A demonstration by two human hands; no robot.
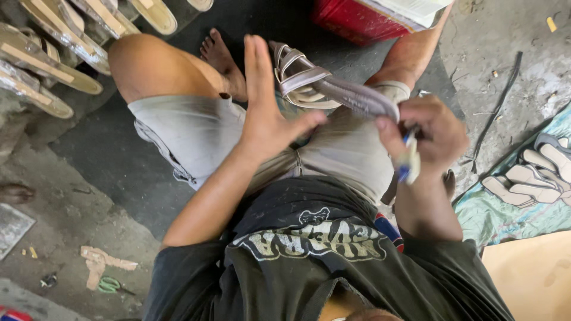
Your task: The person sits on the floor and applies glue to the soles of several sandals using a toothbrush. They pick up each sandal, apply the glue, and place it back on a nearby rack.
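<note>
Sandals (53, 56) with tan insoles lie in a row at the upper left corner of the concrete floor (65, 220), and green-handled scissors (112, 286) lie near its lower left edge beside a scrap of tan material (98, 261). Person is seated on a dark mat (113, 160) on the floor, knees apart, in grey shorts (190, 131). Left hand (267, 113) is spread wide, fingers straight and pointing up, thumb stretched toward the centre; its palm lies against the side of a strapped sandal (321, 86) and holds nothing closed. Strapped sandal sits over the lap at the centre, toe end with pale straps pointing up and left, grey sole running down to the right. Right hand (431, 134) is closed on the heel end of the sandal and also grips a small blue-and-white object (409, 160), blurred, kind not determinable. Red box (357, 21) stands at the upper edge. Pale insoles (532, 175) rest on a teal cloth (505, 220) at the right edge.
</note>
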